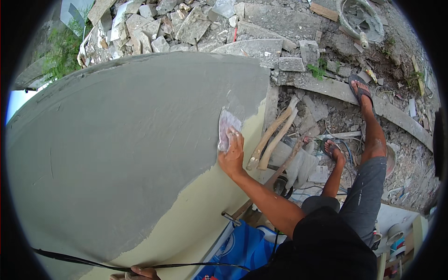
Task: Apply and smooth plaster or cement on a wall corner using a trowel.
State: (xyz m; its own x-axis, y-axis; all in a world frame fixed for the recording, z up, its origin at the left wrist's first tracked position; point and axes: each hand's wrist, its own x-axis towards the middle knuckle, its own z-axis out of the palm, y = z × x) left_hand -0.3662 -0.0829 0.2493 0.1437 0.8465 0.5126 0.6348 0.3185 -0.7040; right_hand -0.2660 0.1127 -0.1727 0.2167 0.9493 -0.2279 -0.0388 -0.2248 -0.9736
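Note:
My right hand [232, 155] presses a pale, pinkish-white pad [229, 126] flat against a wall coated with grey plaster [130, 121]. The pad looks like a sponge or folded cloth; which one I cannot tell. My fingers are closed over its lower part, close to the ragged line where grey coat meets bare cream wall [200, 205]. At the lower edge, partly cut off, my left hand [141, 273] has its fingers closed around a black cable [84, 260], which runs across the wall on both sides of it.
Wooden tool handles [275, 135] lean beside the wall's right edge, and a hammer [232, 218] lies below. Rubble [182, 23] covers the ground beyond. A mortar-smeared tub [361, 21] stands far right. My sandalled feet [361, 88] rest among concrete edging and cables. A blue printed sheet [245, 247] lies below.

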